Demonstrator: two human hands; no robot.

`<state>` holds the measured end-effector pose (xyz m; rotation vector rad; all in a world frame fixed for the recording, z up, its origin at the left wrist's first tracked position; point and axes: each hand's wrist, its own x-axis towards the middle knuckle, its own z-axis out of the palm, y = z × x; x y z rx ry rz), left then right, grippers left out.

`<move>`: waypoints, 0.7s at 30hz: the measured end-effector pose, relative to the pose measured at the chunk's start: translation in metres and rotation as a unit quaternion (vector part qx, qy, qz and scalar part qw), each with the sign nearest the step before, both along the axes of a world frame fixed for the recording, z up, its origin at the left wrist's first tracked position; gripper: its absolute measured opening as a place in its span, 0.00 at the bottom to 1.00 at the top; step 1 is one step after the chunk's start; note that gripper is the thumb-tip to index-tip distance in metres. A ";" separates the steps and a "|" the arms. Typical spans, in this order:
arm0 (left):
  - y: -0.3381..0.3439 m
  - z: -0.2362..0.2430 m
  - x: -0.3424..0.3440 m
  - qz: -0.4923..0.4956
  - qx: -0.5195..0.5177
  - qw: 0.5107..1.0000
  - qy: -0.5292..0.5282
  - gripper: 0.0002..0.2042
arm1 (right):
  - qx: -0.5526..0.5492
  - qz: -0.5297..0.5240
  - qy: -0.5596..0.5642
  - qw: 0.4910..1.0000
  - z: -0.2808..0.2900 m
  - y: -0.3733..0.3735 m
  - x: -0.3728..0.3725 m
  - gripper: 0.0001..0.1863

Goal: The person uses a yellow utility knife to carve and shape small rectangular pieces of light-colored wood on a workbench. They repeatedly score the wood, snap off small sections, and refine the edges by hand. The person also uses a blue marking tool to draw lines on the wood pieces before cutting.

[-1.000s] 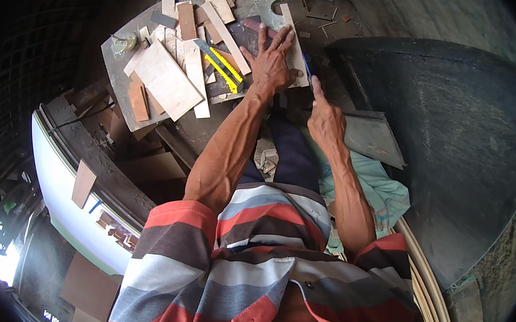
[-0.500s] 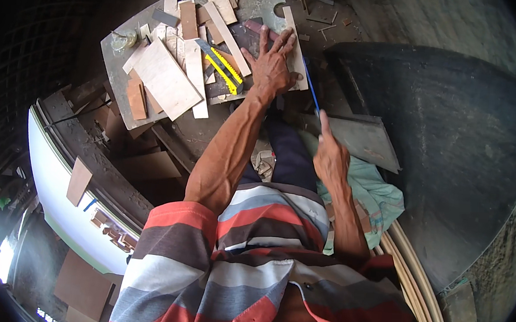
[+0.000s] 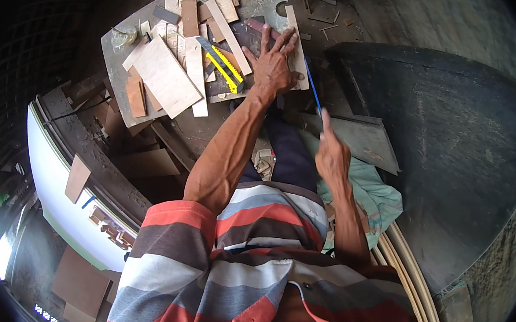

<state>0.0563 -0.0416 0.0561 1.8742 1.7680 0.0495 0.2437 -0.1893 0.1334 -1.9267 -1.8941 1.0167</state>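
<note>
My left hand [image 3: 274, 65] lies with fingers spread on a pale wooden strip [image 3: 304, 65] at the right edge of the worktable, pressing it against the top. In my right hand [image 3: 333, 156] is a thin blue hacksaw blade [image 3: 314, 90], the index finger stretched along it. The blade slants up beside the table edge, close to the strip; whether it touches the wood I cannot tell. Its lower end is hidden in my grip. Left of my left hand lies a yellow and black utility knife [image 3: 222, 67]. A dark reddish block [image 3: 259, 27] sits by my fingertips.
Wood offcuts and a larger pale panel [image 3: 167, 79] cover much of the worktable [image 3: 116, 66]; a glass jar [image 3: 123, 37] stands at its left. A big dark board [image 3: 438, 134] leans on the right. Long thin strips [image 3: 410, 275] and a green cloth [image 3: 366, 189] lie beside me.
My right hand and the blue blade have shifted very slightly up and to the right. My left hand still presses on the strip.
</note>
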 end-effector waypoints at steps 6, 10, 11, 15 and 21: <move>-0.003 0.007 0.001 -0.010 -0.020 1.000 0.003 0.50 | -0.072 -0.008 -0.013 0.997 -0.016 0.049 -0.022 0.32; 0.002 0.016 -0.004 -0.047 -0.043 0.998 0.020 0.48 | -0.122 -0.027 -0.033 0.992 0.001 0.033 -0.021 0.33; 0.002 0.016 -0.003 -0.047 -0.045 0.998 0.022 0.48 | -0.123 -0.033 -0.022 0.992 -0.003 0.038 -0.022 0.33; -0.002 0.008 -0.002 -0.056 -0.029 0.998 0.026 0.50 | -0.169 -0.069 0.000 0.983 -0.006 0.051 -0.032 0.34; -0.003 -0.001 -0.002 -0.042 -0.012 0.999 0.012 0.60 | -0.151 -0.120 0.056 0.980 -0.032 0.041 -0.034 0.14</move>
